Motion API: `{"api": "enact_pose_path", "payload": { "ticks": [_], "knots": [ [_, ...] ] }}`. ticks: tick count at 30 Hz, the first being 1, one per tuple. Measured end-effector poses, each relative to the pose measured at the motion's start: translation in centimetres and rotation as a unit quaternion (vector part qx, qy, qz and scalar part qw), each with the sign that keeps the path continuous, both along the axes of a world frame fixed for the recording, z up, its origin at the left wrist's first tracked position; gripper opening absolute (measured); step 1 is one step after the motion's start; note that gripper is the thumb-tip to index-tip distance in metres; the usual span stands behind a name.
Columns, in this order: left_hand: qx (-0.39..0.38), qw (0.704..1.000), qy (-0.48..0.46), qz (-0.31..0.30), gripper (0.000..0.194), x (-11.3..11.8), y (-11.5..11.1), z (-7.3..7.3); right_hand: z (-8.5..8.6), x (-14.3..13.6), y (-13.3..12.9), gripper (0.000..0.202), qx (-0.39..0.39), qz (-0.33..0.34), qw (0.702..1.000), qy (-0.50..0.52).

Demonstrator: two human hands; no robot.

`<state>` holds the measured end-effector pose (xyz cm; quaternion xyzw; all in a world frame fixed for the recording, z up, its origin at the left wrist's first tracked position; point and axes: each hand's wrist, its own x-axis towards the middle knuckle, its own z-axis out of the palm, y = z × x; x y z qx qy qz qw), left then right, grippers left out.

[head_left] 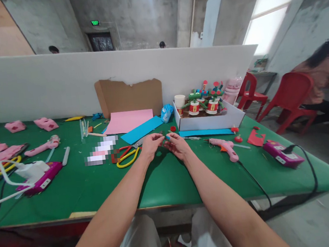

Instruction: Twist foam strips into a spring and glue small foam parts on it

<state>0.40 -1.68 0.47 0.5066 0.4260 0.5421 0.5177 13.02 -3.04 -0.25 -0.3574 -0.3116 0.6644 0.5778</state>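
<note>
My left hand (152,145) and my right hand (179,145) meet over the middle of the green table, fingertips nearly touching. Both are closed in a pinch around a small blue-green piece (167,137), mostly covered by the fingers, so its kind is unclear. Just left of my left hand lie scissors (129,156) with red and yellow handles. Behind the hands sits a small red round piece (172,129). A pink glue gun (226,146) rests to the right of my right hand, its cord running off the table's front edge.
A white box (212,122) holds paper-cup figures. Blue paper strips (142,130) and pink paper (131,120) lie behind the hands. Purple power strips (283,153) stand at both sides, with loose cables. A second glue gun (44,146) lies left. A person sits beyond the red chairs (290,97).
</note>
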Motion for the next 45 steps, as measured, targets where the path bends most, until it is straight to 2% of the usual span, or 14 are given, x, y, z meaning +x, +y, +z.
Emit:
{"api": "enact_pose_path", "payload": {
  "ticks": [16,20,24,28,33,45],
  "knots": [
    [-0.003,1.0,-0.005,0.013,0.034,0.03,-0.05,-0.03,-0.02,-0.15,0.01,0.032,0.003,-0.003,1.0,-0.011],
    [-0.001,1.0,-0.011,0.005,0.034,0.07,-0.1,-0.07,-0.1,-0.15,0.14,0.026,0.004,-0.002,1.0,0.0],
    [-0.002,1.0,-0.008,0.024,0.031,0.05,-0.13,0.07,0.07,-0.24,0.13,0.017,0.014,-0.002,1.0,0.006],
    [0.0,0.999,0.012,0.038,0.029,-0.03,-0.09,0.21,0.21,-0.54,-0.1,0.021,0.049,-0.032,0.997,-0.044],
    [0.02,0.998,0.049,0.045,0.024,-0.03,0.08,0.05,-0.13,-0.73,0.03,0.018,0.108,-0.105,0.975,-0.166],
    [0.036,0.995,0.073,0.056,0.019,-0.07,0.03,0.09,0.59,0.0,-0.48,0.008,0.188,-0.154,0.891,-0.385]
  ]
}}
